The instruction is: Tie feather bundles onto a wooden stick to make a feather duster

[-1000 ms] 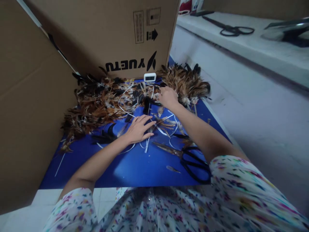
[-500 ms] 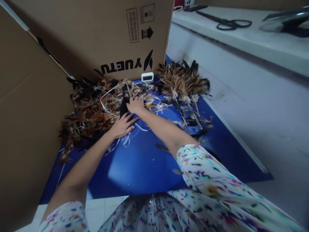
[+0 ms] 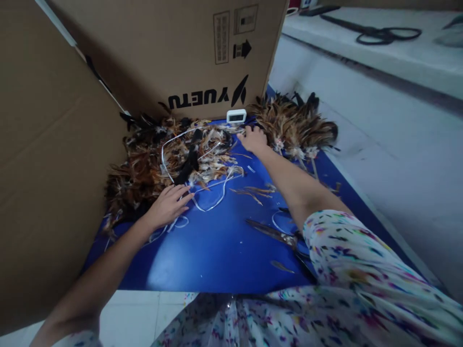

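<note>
My left hand rests palm down, its fingers stretched out, at the near edge of a pile of loose brown and black feathers. White string loops over the pile and past my left fingertips. My right hand is farther away, between that pile and a bundle of feather dusters on the right. Its fingers are apart and slightly bent, and I see nothing held in them. Just beyond it stands a small white digital timer.
Scissors lie on the blue tabletop beside my right forearm, with stray feathers around. Cardboard walls close off the left and back. Another pair of scissors lies on the white ledge.
My right hand has moved right from the loose feathers toward the dusters. My left hand has drawn slightly back toward me. The view has turned a little left, and the near scissors have come into sight.
</note>
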Tool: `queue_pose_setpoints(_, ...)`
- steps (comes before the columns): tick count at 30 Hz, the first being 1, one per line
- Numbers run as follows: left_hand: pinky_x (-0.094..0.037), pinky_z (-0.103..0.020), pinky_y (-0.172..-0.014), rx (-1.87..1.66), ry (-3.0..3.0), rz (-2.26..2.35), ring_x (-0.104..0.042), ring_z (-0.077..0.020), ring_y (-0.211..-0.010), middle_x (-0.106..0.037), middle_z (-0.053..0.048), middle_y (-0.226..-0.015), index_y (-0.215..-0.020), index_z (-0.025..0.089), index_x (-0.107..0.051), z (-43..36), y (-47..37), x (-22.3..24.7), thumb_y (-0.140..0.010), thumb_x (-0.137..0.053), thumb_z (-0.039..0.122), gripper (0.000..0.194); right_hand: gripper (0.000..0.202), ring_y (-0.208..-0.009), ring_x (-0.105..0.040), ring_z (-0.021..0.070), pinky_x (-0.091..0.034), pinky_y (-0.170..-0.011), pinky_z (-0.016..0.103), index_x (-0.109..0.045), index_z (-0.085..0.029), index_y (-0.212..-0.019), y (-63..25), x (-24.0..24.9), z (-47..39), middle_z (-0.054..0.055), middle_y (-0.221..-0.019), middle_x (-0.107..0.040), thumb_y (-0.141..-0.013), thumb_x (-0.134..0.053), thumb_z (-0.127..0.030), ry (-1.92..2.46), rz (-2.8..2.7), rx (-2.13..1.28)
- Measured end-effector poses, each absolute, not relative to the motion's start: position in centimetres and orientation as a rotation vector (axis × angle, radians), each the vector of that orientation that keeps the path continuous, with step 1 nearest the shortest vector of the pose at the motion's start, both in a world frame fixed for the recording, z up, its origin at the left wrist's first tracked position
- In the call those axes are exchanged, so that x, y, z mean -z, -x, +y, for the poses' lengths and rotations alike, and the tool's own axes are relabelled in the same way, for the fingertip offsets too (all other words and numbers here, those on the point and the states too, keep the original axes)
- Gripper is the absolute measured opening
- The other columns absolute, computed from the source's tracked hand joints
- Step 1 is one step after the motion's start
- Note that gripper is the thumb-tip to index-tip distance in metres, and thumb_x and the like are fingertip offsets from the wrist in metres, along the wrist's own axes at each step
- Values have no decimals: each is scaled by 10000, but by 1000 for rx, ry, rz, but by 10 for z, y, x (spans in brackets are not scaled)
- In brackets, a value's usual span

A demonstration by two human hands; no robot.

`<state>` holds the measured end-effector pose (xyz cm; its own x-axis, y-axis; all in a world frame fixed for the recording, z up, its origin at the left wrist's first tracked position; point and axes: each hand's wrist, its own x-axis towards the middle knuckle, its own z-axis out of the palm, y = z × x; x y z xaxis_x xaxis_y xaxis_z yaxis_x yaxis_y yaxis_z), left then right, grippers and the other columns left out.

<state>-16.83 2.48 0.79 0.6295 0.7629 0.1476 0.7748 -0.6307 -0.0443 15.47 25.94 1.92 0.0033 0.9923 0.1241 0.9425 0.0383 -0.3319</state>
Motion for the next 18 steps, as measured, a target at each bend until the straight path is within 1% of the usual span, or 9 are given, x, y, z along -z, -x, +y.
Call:
queue_pose_setpoints(1, -390, -491, -1104, 184, 2736, -1267, -532, -274, -1303, -590, -121, -1400, -1349, 259, -590, 20, 165, -12, -954, -497, 379, 423, 614, -1322, -443, 391, -343, -1050, 528, -442, -82, -1424, -161, -12, 265, 293, -1451, -430, -974, -371, -494, 2024, -2006, -243)
queue_pose_setpoints(4, -421, -460, -1064, 229, 2713, -1177, -551, -258, -1276, -602, -127, -1384, -1350, 234, -574, 1, 156, -22, -953, -512, 339, 416, 643, -1393, -363, 403, -280, -1091, 530, -444, -72, -1427, -157, 4, 270, 299, -1497, -379, -974, -362, -521, 2080, -2051, -196)
queue_pose_setpoints(6, -398, -476, -1091, 251, 2702, -1135, -535, -261, -1295, -601, -123, -1386, -1344, 227, -572, -13, 153, -26, -943, -532, 326, 415, 651, -1414, -329, 409, -256, -1099, 533, -419, -73, -1454, -139, 9, 263, 301, -1513, -358, -974, -365, -510, 2073, -2081, -162)
queue_pose_setpoints(8, -347, -501, -1141, 259, 2700, -1148, -512, -260, -1324, -602, -110, -1385, -1336, 241, -576, -30, 152, -27, -929, -557, 312, 415, 650, -1413, -327, 412, -264, -1092, 528, -380, -79, -1486, -117, 10, 252, 303, -1517, -350, -973, -378, -478, 2036, -2141, -163)
queue_pose_setpoints(10, -309, -516, -1174, 277, 2676, -1227, -495, -256, -1343, -605, -102, -1381, -1325, 258, -586, -46, 156, -25, -914, -577, 294, 412, 635, -1397, -350, 408, -295, -1075, 510, -382, -85, -1489, -96, 8, 238, 296, -1502, -373, -969, -387, -449, 1950, -2240, -170)
queue_pose_setpoints(13, -296, -537, -1182, 365, 2502, -1460, -484, -264, -1351, -595, -111, -1382, -1285, 249, -615, -69, 171, -18, -910, -570, 276, 379, 583, -1342, -422, 396, -358, -1035, 484, -457, -101, -1438, -75, 0, 218, 271, -1433, -463, -965, -388, -436, 1786, -2430, -201)
queue_pose_setpoints(15, -308, -539, -1174, 463, 2259, -1709, -478, -271, -1348, -578, -129, -1385, -1260, 225, -631, -81, 186, -13, -921, -536, 282, 357, 531, -1270, -500, 384, -399, -995, 477, -512, -116, -1380, -72, -9, 206, 250, -1360, -533, -969, -377, -424, 1692, -2542, -232)
queue_pose_setpoints(16, -331, -521, -1164, 508, 2131, -1842, -470, -273, -1351, -556, -147, -1396, -1260, 201, -629, -86, 195, -10, -927, -515, 294, 364, 500, -1225, -538, 375, -417, -973, 473, -535, -123, -1347, -74, -14, 201, 240, -1321, -563, -973, -368, -411, 1645, -2578, -235)
queue_pose_setpoints(18, -334, -511, -1161, 557, 1905, -2048, -419, -301, -1386, -496, -195, -1432, -1283, 136, -605, -92, 214, -4, -930, -493, 344, 425, 452, -1154, -585, 359, -439, -934, 473, -555, -134, -1302, -82, -23, 191, 224, -1271, -596, -979, -345, -371, 1529, -2600, -177)
